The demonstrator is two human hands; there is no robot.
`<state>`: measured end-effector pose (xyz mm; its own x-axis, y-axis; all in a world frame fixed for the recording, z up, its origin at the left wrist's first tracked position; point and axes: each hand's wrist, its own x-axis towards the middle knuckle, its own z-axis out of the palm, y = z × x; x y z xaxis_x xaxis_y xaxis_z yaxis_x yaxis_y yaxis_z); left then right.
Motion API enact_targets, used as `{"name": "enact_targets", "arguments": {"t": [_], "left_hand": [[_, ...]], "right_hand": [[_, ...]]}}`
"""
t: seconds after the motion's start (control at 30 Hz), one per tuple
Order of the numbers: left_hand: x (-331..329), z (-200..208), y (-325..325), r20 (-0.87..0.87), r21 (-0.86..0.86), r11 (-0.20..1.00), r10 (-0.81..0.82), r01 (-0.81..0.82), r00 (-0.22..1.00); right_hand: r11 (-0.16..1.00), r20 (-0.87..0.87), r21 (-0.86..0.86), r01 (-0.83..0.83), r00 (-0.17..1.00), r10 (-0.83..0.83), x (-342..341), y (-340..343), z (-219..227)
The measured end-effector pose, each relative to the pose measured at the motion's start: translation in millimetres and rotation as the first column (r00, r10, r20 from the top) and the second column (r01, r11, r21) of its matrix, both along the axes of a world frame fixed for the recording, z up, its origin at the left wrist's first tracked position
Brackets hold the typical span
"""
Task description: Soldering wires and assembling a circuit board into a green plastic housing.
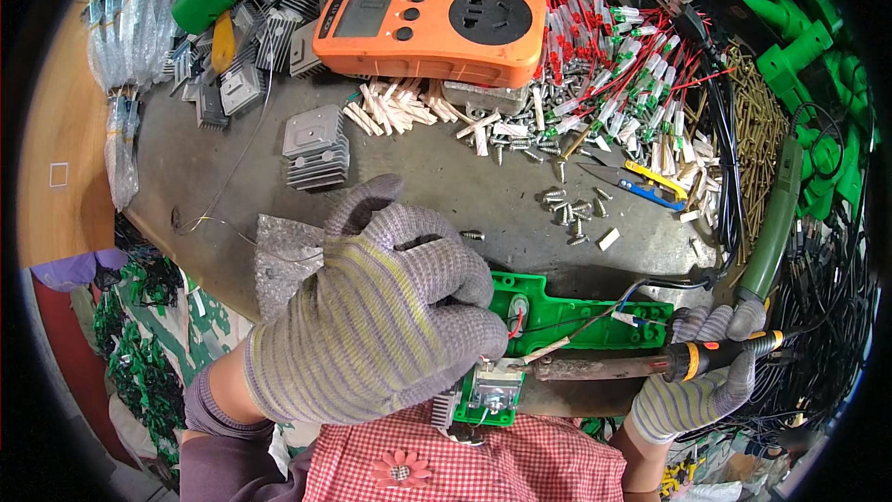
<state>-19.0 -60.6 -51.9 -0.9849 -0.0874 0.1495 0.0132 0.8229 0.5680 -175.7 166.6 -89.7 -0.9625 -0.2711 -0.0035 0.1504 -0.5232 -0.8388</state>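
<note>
Both my hands wear grey-and-yellow striped gloves. My right hand point(697, 381) is closed round the black-and-orange handle of a soldering iron point(595, 368), which lies level and points left. Its tip meets the small metal part point(495, 389) in the narrow end of a green plastic housing point(595, 321), beside a white-sleeved wire point(548, 350). My left hand point(372, 316) is closed, thumb and fingertips pinched over the housing's left edge by short red wires point(515, 323). What it pinches is hidden. A finned heat sink point(444, 409) shows below that hand.
An orange meter with a socket point(427, 26) lies on grey heat sinks at the back. Red-wired indicator lights point(604, 56), screws point(571, 214), yellow-and-blue snips point(650, 184) and brass rods point(739, 149) spread rightward. Black cables point(818, 316) and green housings point(808, 65) crowd the right side.
</note>
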Motion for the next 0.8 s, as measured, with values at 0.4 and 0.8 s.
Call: {"name": "enact_targets", "arguments": {"t": [0.4,0.8], "left_hand": [[2.3,-0.9,2.2,0.054,-0.036,0.999,-0.002,0.004,0.999],[4.5,-2.3,5.1,0.099,0.006,0.999,0.037,-0.038,0.994]], "right_hand": [[1.0,0.035,-0.006,0.014,0.999,-0.014,-2.1,2.7,0.3],[0.998,0.01,-0.028,-0.064,0.998,0.064,-5.6,6.2,-2.2]]}}
